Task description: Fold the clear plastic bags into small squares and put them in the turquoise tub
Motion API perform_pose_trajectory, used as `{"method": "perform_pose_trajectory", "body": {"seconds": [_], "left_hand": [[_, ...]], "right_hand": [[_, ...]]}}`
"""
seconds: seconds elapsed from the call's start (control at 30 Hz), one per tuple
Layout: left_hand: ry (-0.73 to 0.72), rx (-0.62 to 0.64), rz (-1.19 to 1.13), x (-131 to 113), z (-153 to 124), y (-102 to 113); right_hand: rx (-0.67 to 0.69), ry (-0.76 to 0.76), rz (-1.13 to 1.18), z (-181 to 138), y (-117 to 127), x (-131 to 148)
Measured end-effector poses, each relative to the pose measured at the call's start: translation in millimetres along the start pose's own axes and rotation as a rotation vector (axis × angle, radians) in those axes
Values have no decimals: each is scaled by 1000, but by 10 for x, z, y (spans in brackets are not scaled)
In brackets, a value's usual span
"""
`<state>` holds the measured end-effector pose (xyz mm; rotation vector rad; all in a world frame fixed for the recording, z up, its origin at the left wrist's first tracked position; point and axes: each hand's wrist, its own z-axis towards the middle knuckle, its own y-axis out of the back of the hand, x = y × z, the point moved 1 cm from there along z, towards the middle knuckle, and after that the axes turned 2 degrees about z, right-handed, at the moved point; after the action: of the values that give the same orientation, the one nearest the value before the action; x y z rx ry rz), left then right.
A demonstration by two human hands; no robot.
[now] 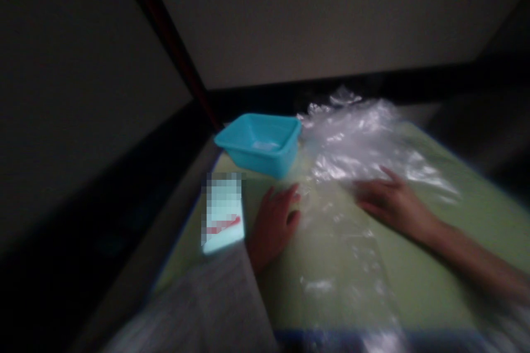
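A thin clear plastic sheet [343, 242] runs down the middle of the table, its far part crumpled into a shiny heap [360, 132]. At its left edge, my left hand [275, 223] has curved fingers, with a gap between thumb and fingertips. Its fingertips are close to the plastic; the blur hides whether they touch it. On the right, my right hand [393, 201] reaches in with fingers stretched leftward and thumb apart, at the near edge of the crumpled plastic. Neither hand visibly grips anything.
A turquoise plastic basin [263, 157] stands at the table's far left. Beside my left sleeve [199, 303] lies a lit phone [223, 240], its screen partly pixelated. The yellow-green tabletop [439, 242] has blue edges. A wall [331, 22] rises behind; the room is dark.
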<state>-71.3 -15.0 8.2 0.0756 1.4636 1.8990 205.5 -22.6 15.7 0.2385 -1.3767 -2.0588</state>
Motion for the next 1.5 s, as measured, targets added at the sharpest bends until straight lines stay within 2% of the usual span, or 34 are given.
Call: {"method": "perform_pose_trajectory", "body": {"seconds": [0.1, 0.23, 0.33, 0.47, 0.53, 0.7, 0.9, 1.03, 1.17, 1.27, 1.4, 1.5], "left_hand": [[-10, -1, 5, -7, -1, 4], [-22, 1, 27, 3, -13, -11], [-32, 1, 32, 7, -20, -18], [-28, 1, 34, 5, -18, -9], [-2, -32, 39, 11, -15, 3], [63, -72, 53, 38, -17, 19], [-58, -26, -32, -22, -13, 33], [-44, 7, 11, -45, -8, 34], [-43, -36, 51, -38, -20, 36], [-154, -26, -36, -85, -45, 70], [-478, 253, -150, -240, -100, 107], [-604, 349, -162, -332, -132, 105]], "right_hand": [[-53, 100, -18, -4, 17, 55], [-189, 271, -58, -46, 109, 121], [-231, 237, -128, -58, 167, 110], [-202, 25, -222, -4, 187, 81], [-179, -12, -198, 25, 182, 99], [-75, 29, -71, 46, 149, 193], [22, 100, -4, 38, 94, 187], [60, 94, -44, 39, 50, 156], [79, 107, -32, 53, 61, 193], [120, 225, 39, 59, 72, 248], [170, 293, 125, 59, 38, 274], [195, 267, 170, 68, 10, 279]]}}
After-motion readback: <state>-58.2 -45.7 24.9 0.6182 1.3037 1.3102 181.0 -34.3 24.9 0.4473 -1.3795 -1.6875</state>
